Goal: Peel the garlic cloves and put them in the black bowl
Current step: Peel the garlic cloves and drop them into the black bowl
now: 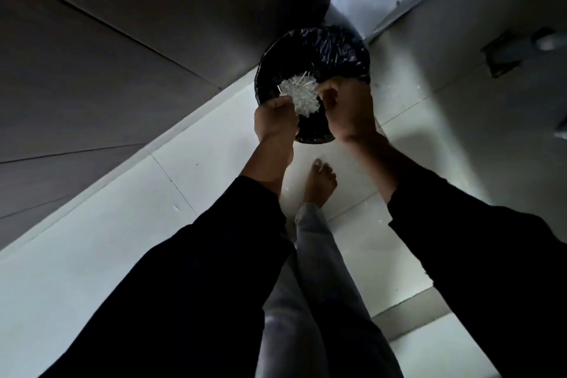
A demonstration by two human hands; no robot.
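The left hand (276, 118) is curled into a fist, its fingertips pinching the near-left edge of a white, crinkled clump (300, 97) with thin pale stalks sticking out of its top; whether this is garlic skin or something else cannot be told in the dim light. The clump hangs between the two hands, directly above the mouth of a round bin (313, 83). The bin is lined with one glossy, wrinkled black plastic bag whose folds catch the light along the rim. It stands on the floor (122, 239), tucked against the corner of a dark, smooth panelled cabinet (107, 40) that fills the upper left.

The right hand (349, 110) is also curled, fingers bent inward and touching the clump's right edge, its back turned to the camera. Both forearms come out of two black, matte sleeves (214, 270).

The floor is laid with large, pale, smooth square tiles with thin dark joints. One bare foot (320, 182) is planted on them just below the bin, under a grey trouser leg (310, 255). A few tiny white flecks lie scattered on the tiles.

No black bowl and no whole garlic cloves can be made out.
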